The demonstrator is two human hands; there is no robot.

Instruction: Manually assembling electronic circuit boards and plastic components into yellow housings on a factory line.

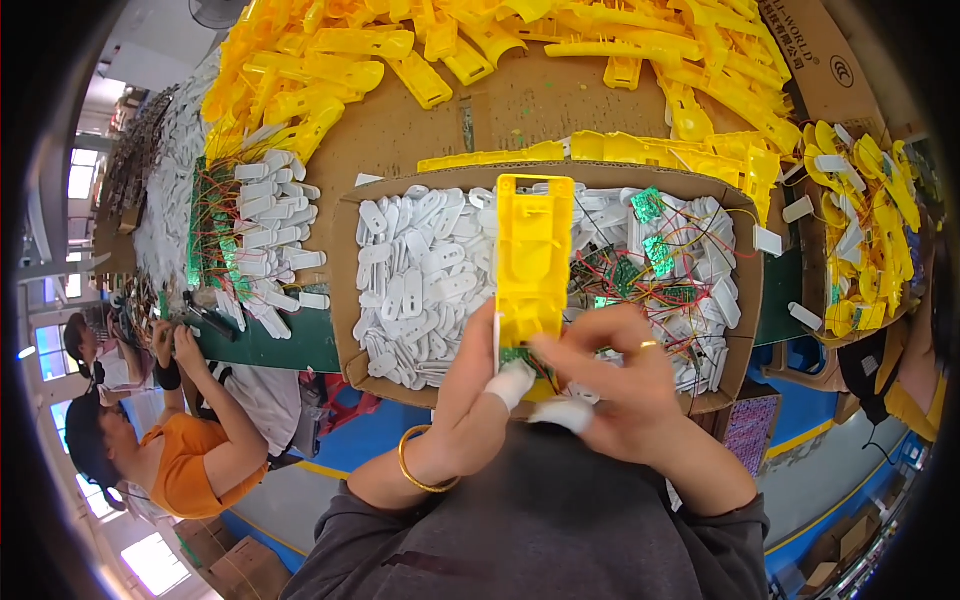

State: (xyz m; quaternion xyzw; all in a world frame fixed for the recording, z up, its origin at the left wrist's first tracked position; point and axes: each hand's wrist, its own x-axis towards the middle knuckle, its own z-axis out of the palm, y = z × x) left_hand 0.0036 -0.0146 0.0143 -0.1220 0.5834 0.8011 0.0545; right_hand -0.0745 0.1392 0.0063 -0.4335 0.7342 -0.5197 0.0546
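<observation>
My left hand (470, 405) is closed around the lower part of a long yellow plastic shell (535, 245), which stands lengthwise over the carton with its ribbed inner side showing. A small piece of green circuit board (514, 355) shows at the shell's lower end, partly covered by my fingers. My right hand (625, 385) is curled at that same end, its index finger against the shell. What its fingertips hold, if anything, is hidden and slightly blurred. White coverings wrap a digit on each hand.
Beneath my hands, a cardboard carton (348, 290) holds white oval plastic pieces (415, 260) and wired green circuit boards (658, 255). Yellow shells (340, 75) are heaped at the back. More wired white pieces (270, 235) lie left. A co-worker (190, 460) sits at far left.
</observation>
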